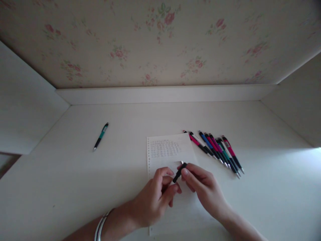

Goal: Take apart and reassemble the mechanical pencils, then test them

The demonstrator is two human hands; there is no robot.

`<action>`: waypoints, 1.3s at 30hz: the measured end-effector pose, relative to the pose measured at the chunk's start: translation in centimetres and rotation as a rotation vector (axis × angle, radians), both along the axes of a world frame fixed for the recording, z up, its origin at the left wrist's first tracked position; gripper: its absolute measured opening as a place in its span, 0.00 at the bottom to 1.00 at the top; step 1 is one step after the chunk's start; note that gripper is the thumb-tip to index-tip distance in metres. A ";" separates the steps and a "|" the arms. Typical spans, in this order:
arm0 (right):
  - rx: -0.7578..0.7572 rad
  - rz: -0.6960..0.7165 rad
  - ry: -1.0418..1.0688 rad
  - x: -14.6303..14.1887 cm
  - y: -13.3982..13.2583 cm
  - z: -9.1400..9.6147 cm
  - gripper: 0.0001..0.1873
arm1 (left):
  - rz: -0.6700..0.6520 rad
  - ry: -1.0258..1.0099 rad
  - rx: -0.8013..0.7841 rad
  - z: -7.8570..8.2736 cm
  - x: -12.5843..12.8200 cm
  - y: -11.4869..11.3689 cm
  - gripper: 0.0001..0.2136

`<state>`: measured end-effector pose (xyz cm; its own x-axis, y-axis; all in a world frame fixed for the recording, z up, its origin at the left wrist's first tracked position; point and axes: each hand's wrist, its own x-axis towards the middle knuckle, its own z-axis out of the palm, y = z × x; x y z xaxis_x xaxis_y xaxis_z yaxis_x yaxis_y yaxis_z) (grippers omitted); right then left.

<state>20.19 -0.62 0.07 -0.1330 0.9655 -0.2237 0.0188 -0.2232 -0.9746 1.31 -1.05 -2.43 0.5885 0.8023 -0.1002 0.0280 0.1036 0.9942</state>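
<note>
Both hands meet over a sheet of lined, hole-punched paper with rows of handwriting near its top. Between them is a pen with a black grip, tilted up to the right. My right hand pinches the black part near its upper end. A small shiny bit shows beside that end. My left hand has its fingers curled around the lower end, where a little white shows. Most of that end is hidden by the fingers.
Right of the paper lies a row of several pens in pink, white, blue, purple, teal and red, one overlapping the sheet's corner. A single teal and black pen lies far left on the white desk. Side panels and a flowered wall enclose it.
</note>
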 end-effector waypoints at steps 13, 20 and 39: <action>0.268 -0.010 -0.888 2.7 1.6 -0.8 0.19 | 0.066 0.117 -0.106 1.6 -0.2 1.1 0.17; 0.287 -0.015 -0.981 2.5 1.4 -1.5 0.21 | 0.103 0.109 -0.129 1.2 -0.1 0.9 0.18; 0.061 -0.019 -0.172 -0.7 -1.0 0.2 0.22 | 0.060 0.219 -0.045 0.8 0.3 0.6 0.12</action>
